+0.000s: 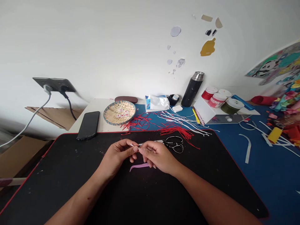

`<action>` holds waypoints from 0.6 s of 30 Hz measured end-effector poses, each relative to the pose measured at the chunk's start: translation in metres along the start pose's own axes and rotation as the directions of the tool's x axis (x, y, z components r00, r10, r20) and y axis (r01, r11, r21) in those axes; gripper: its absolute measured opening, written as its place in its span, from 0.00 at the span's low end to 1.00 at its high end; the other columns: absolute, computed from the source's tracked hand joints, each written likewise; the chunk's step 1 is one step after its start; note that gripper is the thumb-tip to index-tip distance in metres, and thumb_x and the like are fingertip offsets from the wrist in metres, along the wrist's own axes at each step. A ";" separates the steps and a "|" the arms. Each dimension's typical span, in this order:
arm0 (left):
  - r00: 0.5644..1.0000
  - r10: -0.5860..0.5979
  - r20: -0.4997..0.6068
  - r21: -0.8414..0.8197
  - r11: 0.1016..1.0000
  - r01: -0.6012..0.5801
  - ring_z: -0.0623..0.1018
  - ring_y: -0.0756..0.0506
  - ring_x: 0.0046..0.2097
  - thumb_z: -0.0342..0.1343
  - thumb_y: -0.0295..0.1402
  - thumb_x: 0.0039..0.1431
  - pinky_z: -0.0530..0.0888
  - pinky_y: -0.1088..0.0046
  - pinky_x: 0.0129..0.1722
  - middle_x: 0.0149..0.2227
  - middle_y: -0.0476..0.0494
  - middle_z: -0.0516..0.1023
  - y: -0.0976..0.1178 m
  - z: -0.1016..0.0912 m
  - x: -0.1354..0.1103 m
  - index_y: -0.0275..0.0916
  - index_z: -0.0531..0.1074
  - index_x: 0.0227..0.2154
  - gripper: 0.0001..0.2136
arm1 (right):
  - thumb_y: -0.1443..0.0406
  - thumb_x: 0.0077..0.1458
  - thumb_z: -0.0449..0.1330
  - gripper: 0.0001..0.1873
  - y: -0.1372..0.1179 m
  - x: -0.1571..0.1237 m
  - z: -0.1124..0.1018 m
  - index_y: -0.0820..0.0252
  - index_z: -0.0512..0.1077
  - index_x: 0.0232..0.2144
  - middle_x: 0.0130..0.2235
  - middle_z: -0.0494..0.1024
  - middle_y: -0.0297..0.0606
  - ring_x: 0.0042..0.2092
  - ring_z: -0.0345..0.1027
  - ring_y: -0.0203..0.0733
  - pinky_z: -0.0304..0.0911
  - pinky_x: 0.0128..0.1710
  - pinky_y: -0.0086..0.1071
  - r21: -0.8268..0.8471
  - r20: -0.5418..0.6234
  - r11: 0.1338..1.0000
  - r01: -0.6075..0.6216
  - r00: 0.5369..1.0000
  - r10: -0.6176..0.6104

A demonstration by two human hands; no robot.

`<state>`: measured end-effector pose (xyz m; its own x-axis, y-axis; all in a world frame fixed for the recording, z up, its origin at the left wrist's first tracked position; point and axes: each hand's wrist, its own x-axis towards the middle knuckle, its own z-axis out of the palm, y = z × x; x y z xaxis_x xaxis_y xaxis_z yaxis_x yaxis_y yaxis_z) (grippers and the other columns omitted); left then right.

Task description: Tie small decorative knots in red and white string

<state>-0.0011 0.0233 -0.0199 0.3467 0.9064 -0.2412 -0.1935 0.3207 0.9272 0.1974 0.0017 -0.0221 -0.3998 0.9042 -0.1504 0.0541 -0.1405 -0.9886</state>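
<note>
Over the black mat (70, 175), my left hand (119, 153) and my right hand (158, 154) meet fingertip to fingertip. Thumbs and forefingers of both are closed in a pinch on a small white strand (132, 145), mostly hidden by the fingers. Just beyond my right hand lie scissors (174, 144) with black handles, their blades partly covered by the hand. Under the fingers a slim purple tool with a bent tip (138, 166) rests on the mat, its right end hidden.
Red cords (179, 130) and white cords (187, 121) lie behind the mat. Further back stand a woven basket (108, 110) with small red-and-white pieces, a tissue pack (150, 104), a black flask (192, 90) and paint jars (232, 107). A phone (88, 125) lies at left.
</note>
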 end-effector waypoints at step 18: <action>1.000 -0.009 -0.014 0.041 0.999 0.010 0.76 0.50 0.26 0.73 0.37 0.54 0.73 0.77 0.27 0.25 0.48 0.80 -0.007 0.002 -0.001 0.37 0.81 0.34 0.10 | 0.56 0.67 0.57 0.16 0.004 0.001 0.000 0.60 0.72 0.31 0.25 0.71 0.30 0.21 0.63 0.30 0.57 0.22 0.25 -0.068 -0.015 0.998 0.004 1.000 -0.005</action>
<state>0.0012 0.0193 -0.0258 0.3354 0.9073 -0.2536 -0.1521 0.3178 0.9359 0.1976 0.0020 -0.0261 -0.3859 0.9110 -0.1453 0.1141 -0.1092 -0.9874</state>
